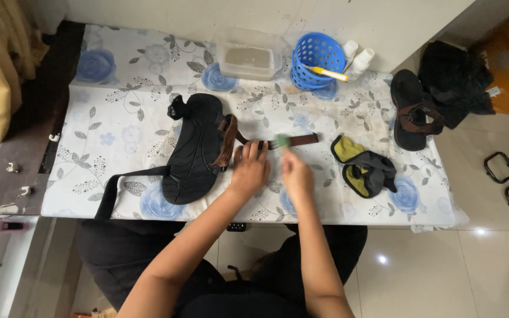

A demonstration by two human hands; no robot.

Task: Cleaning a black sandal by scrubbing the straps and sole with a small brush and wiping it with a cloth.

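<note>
Floral-clothed table [119, 126]: sandals [195, 147], basket [316, 59], perhaps gloves [365, 166].

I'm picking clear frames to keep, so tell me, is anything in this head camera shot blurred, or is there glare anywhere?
In the head view, the right hand and the small green thing at its fingertips are motion-blurred; the left hand and black sandal look sharp. Small glare spots sit on the glossy floor tiles. Edges bend slightly, as with a wide lens.

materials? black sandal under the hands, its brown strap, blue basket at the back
Black sandal: sole looks like matte rubber or foam, dull with no glare. Brown strap: probably woven webbing or leather, flat and limp on the cloth; too blurred to settle. The left hand rests on it. Blue basket: moulded plastic, with an even colour and a regular grid of holes.
</note>
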